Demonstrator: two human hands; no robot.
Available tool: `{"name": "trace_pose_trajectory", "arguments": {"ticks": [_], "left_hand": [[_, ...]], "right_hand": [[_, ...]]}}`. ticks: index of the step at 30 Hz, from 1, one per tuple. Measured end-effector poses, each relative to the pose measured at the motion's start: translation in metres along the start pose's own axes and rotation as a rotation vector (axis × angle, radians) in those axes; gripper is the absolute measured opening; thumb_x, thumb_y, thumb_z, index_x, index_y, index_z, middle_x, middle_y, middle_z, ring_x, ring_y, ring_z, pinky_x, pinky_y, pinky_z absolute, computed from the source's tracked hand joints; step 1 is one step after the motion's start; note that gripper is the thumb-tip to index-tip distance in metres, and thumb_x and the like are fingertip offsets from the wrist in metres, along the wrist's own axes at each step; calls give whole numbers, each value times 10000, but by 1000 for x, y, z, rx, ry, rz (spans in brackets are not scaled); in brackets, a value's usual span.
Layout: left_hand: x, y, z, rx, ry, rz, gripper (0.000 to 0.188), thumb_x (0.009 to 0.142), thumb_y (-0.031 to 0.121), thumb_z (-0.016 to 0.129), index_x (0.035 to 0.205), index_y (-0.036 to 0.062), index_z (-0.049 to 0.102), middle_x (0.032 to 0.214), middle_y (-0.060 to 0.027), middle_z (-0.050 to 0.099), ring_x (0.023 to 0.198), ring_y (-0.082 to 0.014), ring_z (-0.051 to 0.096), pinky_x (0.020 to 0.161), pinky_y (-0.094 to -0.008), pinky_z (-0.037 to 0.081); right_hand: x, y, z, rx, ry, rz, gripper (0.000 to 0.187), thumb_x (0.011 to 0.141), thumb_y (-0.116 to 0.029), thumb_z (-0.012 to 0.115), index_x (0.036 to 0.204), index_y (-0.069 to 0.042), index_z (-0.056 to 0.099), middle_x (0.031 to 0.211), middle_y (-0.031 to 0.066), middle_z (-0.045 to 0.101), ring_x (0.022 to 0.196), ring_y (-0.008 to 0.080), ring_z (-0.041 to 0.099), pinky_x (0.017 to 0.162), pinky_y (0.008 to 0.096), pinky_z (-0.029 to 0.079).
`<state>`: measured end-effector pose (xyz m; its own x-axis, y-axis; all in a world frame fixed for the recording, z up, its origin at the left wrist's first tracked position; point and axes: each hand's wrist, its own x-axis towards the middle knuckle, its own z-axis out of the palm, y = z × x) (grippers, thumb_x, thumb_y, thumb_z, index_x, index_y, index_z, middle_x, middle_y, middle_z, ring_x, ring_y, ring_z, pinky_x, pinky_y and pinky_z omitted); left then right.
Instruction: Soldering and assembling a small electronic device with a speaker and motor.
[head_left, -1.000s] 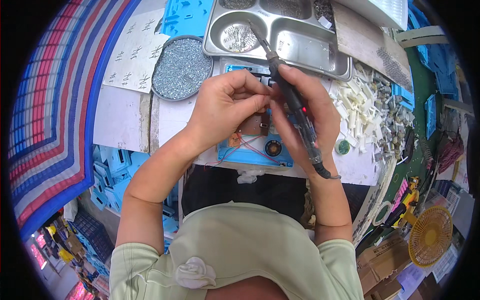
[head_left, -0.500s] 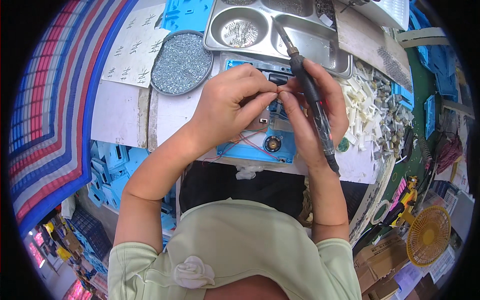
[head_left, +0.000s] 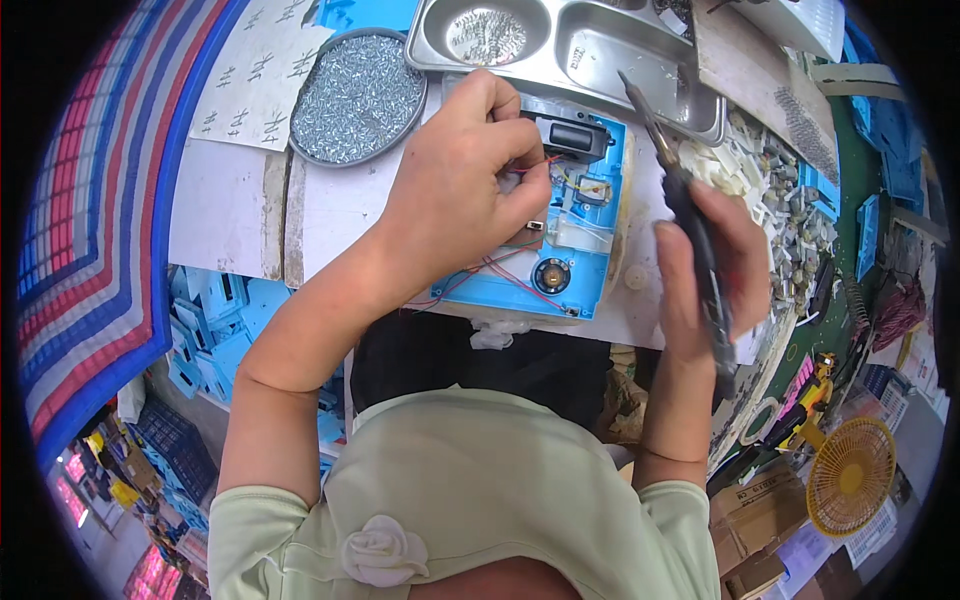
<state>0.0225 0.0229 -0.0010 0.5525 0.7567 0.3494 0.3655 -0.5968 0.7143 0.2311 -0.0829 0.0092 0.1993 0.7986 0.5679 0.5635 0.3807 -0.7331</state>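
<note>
My left hand [head_left: 468, 170] is closed in a pinch on a thin red wire [head_left: 551, 159] above a blue plastic casing [head_left: 594, 255]. Inside that casing sit a black rectangular part [head_left: 575, 138], a small motor-like part [head_left: 593, 190] and a round dark part [head_left: 551, 276]. Loose red and green wires [head_left: 500, 272] trail over its near left side. To the right of the casing, my right hand [head_left: 715, 265] grips a soldering iron [head_left: 690, 200] by its black handle, tip pointing up and away. The wire's far end is hidden by my left fingers.
A round tray of small metal screws [head_left: 356, 98] stands at the far left. Behind the casing is a steel compartment tray [head_left: 640, 75] with small metal parts. White plastic pieces [head_left: 745, 165] are heaped at the right. A yellow fan [head_left: 850, 477] stands lower right.
My right hand has moved right, away from my left hand, taking the soldering iron with it. More of the casing now shows. My left hand has shifted slightly and still pinches.
</note>
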Motion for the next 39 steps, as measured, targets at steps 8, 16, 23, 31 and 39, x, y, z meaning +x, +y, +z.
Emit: {"name": "trace_pose_trajectory", "arguments": {"ticks": [8,16,23,31,39], "left_hand": [[-2,-4,4,11,41,-10,121,760,48,746,745,-8,640,888,-92,518,751,-215,572,646,-324,503],[0,-4,4,1,56,-28,108,749,64,732,725,7,644,890,-117,571,742,-284,612,662,-383,510],[-1,-6,5,11,59,10,122,762,28,736,745,-13,623,857,-75,505,722,-177,564,614,-294,498],[-1,-6,5,7,62,7,119,754,18,731,743,-16,617,861,-80,521,721,-183,574,622,-295,501],[0,-6,6,13,72,18,128,745,14,734,729,-15,611,858,-83,527,722,-188,580,622,-295,503]], "right_hand": [[-9,-5,-14,37,-147,-108,306,759,16,821,1030,22,677,712,95,645,583,210,572,537,311,438],[-8,-7,-7,0,-211,-125,329,732,5,830,1032,-17,695,692,74,623,570,214,544,530,318,422],[-8,-4,-1,-12,-212,-121,330,730,7,836,1031,-21,705,685,63,606,575,214,540,539,318,424],[-5,-4,-2,-78,-249,-201,367,702,11,849,1039,-52,717,689,60,604,587,223,541,541,325,425],[-5,-3,-14,-34,-260,-124,351,710,-12,849,1034,-35,717,717,72,641,590,221,555,542,326,430]]}}
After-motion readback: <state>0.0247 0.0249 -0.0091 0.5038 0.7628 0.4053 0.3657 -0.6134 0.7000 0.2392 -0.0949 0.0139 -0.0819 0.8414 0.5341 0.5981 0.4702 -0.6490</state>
